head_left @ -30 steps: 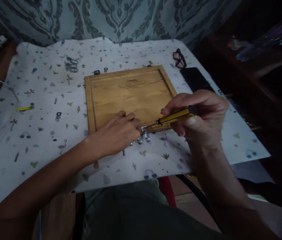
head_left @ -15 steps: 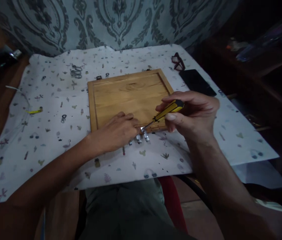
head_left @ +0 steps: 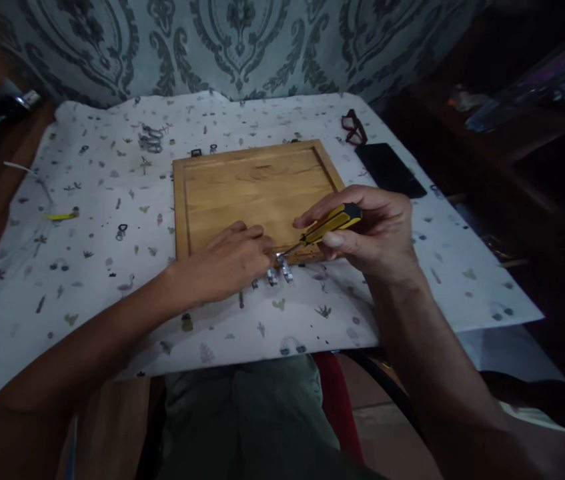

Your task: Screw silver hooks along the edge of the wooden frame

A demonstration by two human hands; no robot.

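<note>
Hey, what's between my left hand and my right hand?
In the head view, the screwdriver lies between them: your right hand holds it, its shaft pointing to metal pieces beside your left hand, at the wooden board's near edge.

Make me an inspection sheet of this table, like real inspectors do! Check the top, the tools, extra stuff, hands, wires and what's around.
Surface: printed cloth, slightly wrinkled.
Things in use: board; screwdriver, its tip at metal parts along the board's near edge.
Clutter: glasses and black slab, far right; more metal pieces, far left; yellow strip, left.
Hands: left hand on the board's near edge; right hand gripping the screwdriver.
Cables: white cable, left.
Surroundings: patterned backdrop; right side too dark to read.
</note>
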